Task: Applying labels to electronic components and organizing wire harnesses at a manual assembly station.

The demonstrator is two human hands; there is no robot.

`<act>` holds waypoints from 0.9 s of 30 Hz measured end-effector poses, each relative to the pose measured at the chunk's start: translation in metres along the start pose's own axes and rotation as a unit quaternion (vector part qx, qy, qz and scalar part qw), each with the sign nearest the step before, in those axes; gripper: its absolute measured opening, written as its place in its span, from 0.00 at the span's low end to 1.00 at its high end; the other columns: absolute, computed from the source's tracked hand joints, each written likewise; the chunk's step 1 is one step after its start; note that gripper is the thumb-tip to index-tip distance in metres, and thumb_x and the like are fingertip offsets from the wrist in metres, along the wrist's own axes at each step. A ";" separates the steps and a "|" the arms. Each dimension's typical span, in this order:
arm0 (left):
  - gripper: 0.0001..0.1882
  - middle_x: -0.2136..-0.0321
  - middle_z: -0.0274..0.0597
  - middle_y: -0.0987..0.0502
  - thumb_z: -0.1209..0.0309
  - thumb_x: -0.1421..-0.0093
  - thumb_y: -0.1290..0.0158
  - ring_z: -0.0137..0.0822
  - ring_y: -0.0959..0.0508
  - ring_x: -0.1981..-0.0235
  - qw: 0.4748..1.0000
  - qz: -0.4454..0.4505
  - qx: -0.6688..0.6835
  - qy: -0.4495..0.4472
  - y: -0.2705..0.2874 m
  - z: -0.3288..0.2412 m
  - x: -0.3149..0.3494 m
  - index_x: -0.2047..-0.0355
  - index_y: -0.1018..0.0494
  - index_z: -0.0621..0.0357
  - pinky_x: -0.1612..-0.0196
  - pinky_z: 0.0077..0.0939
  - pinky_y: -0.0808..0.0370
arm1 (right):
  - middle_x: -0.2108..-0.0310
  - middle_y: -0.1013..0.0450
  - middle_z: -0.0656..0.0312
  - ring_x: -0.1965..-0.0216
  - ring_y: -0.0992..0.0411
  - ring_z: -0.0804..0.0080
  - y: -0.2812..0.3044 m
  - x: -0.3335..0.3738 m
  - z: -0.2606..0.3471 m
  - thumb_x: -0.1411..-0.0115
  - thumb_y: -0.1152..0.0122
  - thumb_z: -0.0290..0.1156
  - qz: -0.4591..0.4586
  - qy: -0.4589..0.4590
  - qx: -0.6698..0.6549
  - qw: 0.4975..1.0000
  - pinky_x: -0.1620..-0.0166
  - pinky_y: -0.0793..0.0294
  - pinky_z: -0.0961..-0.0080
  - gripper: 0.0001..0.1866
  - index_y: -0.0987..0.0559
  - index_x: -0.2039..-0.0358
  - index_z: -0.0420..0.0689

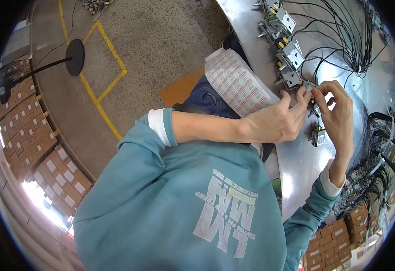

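Over the near edge of the metal table, my left hand [276,121] and my right hand [337,110] meet with fingertips pinched at a small grey metal switch-like part [309,85]. Fingers cover most of that part. It lies at the near end of a row of similar grey metal parts [292,56] with yellowish pieces and black cables. Another small part [317,135] rests on the table just below my hands. A sheet of printed labels [238,83] lies across my lap, its right end beside my left hand.
Black cables [358,54] gather in a bundle across the metal table [292,167]. More cabled parts [378,171] are piled at the right. Stacked cartons [30,126] stand at the far left, near a black round stand base [75,57] on the yellow-marked floor.
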State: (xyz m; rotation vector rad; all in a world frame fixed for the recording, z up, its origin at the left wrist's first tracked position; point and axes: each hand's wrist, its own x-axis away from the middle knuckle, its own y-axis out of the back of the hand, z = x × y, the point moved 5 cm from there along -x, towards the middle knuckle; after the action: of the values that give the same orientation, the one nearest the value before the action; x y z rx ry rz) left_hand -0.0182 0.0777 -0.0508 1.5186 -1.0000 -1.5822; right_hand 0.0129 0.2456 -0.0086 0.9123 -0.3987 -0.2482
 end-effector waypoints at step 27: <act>0.20 0.42 0.66 0.21 0.61 0.37 0.48 0.78 0.24 0.42 0.996 -0.032 0.087 0.016 0.000 -0.007 0.004 0.65 0.16 0.69 0.54 0.51 0.17 | 0.64 0.22 0.59 0.65 0.24 0.73 0.001 -0.007 -0.013 0.30 0.35 0.26 0.075 -0.027 -0.071 0.994 0.61 0.21 0.74 0.08 0.20 0.62 0.32</act>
State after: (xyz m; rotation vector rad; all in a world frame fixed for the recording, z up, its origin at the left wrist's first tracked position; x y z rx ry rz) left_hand -0.0117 0.0736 -0.0532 1.7041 -1.1061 -1.5432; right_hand 0.0120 0.2582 -0.0160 0.7329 -0.4916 -0.1610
